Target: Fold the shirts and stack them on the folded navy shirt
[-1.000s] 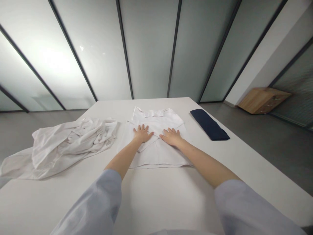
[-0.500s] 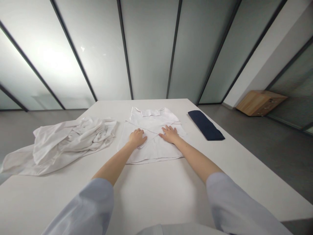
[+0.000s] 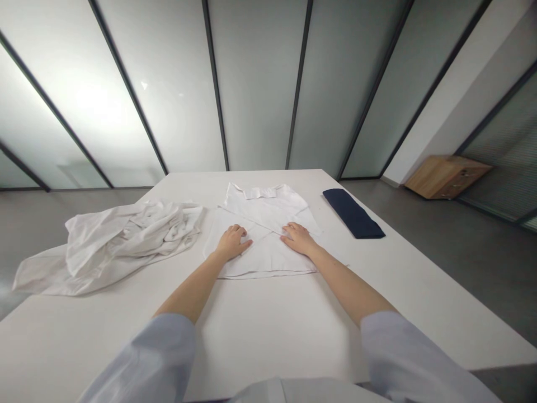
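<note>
A white shirt lies spread on the table in front of me, its collar at the far end and its hem toward me. Its sleeves are folded in across the body and meet near the middle. My left hand rests palm down on the left part of the shirt, fingers stretched forward, thumb apart. My right hand lies flat on the right part, fingers pointing inward. Neither hand grasps any cloth. The palms hide small patches of the fabric.
A crumpled heap of white cloth lies on the left of the white table, partly over its edge. At the right edge is a folded dark navy cloth. A wooden drawer cabinet stands on the floor beyond, and frosted glass panels line the back.
My hands have slid slightly apart and a little toward me over the shirt, the right one outward to the right. The shirt keeps its folded shape.
</note>
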`<action>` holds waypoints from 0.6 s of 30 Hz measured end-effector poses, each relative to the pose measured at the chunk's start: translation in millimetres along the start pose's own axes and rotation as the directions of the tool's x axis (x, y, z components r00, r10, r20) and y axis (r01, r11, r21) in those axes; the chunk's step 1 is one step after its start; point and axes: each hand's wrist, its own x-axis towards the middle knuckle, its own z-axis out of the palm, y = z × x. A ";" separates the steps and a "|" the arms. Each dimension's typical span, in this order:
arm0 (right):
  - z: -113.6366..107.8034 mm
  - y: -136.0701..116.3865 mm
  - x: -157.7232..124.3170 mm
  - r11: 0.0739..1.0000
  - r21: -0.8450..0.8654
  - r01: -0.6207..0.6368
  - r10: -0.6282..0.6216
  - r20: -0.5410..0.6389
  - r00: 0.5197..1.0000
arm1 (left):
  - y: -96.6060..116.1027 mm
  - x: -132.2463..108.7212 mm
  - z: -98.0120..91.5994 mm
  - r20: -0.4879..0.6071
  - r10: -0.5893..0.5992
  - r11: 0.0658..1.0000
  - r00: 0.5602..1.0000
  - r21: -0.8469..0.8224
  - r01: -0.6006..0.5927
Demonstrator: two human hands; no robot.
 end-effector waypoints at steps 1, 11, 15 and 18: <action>-2.0 -0.3 0.0 1.000 0.008 -0.001 0.001 -0.020 1.000 | 1.7 -0.7 -2.5 0.001 -0.002 1.000 1.000 0.020 0.002; -12.9 -7.7 -2.4 0.999 0.041 0.033 -0.033 0.008 0.999 | 12.3 0.3 -11.5 0.047 -0.071 0.991 0.996 0.113 0.066; -14.7 -10.0 -3.9 0.999 0.020 0.038 -0.038 0.032 0.999 | 13.0 0.8 -11.6 0.034 -0.076 0.988 0.997 0.137 0.070; -9.9 -7.3 -2.5 0.998 0.008 0.056 -0.056 0.026 0.998 | 11.6 -0.3 -9.4 0.015 -0.060 0.989 0.998 0.136 0.058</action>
